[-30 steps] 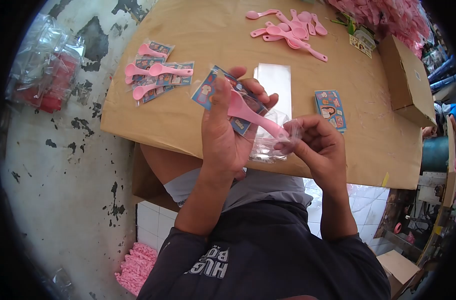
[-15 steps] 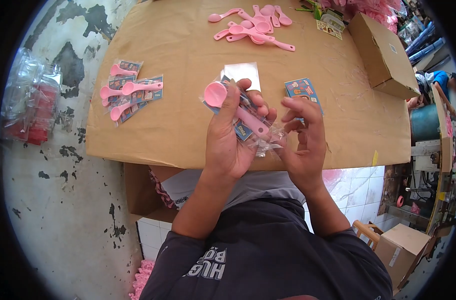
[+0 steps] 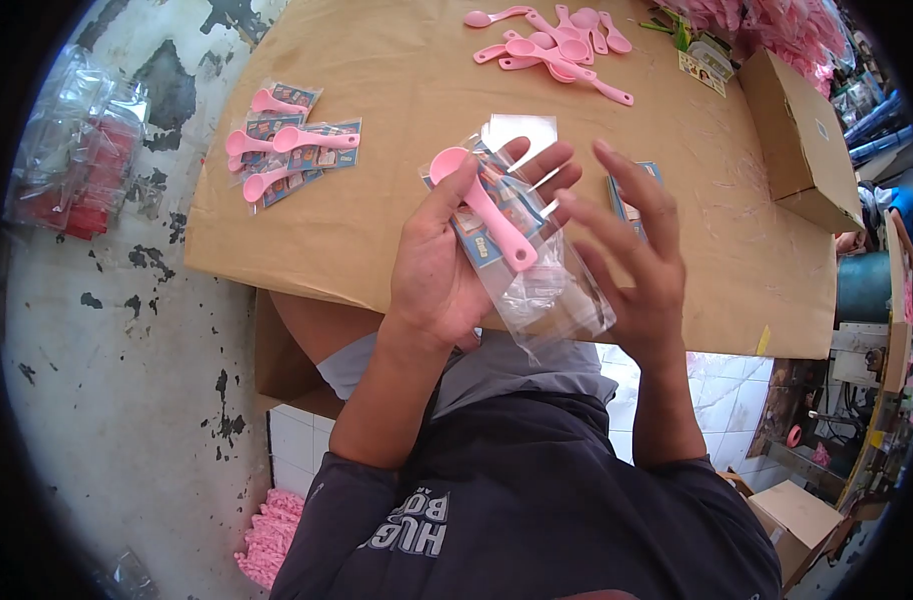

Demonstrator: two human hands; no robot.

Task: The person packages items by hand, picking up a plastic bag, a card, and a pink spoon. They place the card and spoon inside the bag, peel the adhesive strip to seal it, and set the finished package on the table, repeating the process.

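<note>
Packing step here: the left hand [image 3: 442, 270] pinches a pink spoon [image 3: 482, 208] and printed card [image 3: 492, 215] inside a clear bag [image 3: 537, 270], thumb on top. The right hand [image 3: 632, 260] is spread flat, fingers wide, against the bag's loose end (holding nothing). Next, I'd guess, that open end needs folding shut. On the cardboard table [image 3: 377, 200]: about four finished packs [image 3: 287, 145], roughly eight loose spoons [image 3: 552, 45], one card stack [image 3: 617, 195].

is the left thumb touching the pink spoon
Touching. The head view shows the left hand with its thumb lying along the pink spoon, pressing it, inside the clear bag, against the card.
</note>
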